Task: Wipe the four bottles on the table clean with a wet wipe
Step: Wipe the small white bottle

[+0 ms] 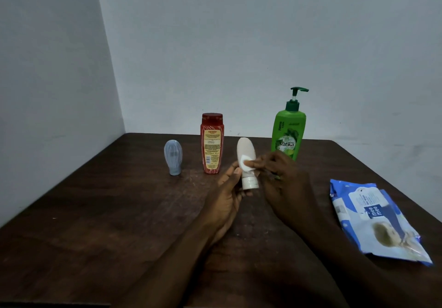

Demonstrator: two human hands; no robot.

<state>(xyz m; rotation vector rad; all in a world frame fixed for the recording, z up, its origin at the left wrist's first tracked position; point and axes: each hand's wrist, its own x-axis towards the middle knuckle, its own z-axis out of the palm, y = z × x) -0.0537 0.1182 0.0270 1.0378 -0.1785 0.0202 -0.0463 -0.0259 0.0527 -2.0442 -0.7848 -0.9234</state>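
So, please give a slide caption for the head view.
Left hand holds the pale bottle while right hand presses a wet wipe on it.

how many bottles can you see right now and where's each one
4. Blue-grey bottle stands far left; red bottle stands beside it; pale pink bottle is held cap-down in the left hand; green pump bottle stands behind the right hand. None seem hidden.

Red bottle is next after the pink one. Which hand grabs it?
Left, probably. The left hand holds the pink bottle right beside the red bottle. The right hand pinches the wipe, so it should keep wiping.
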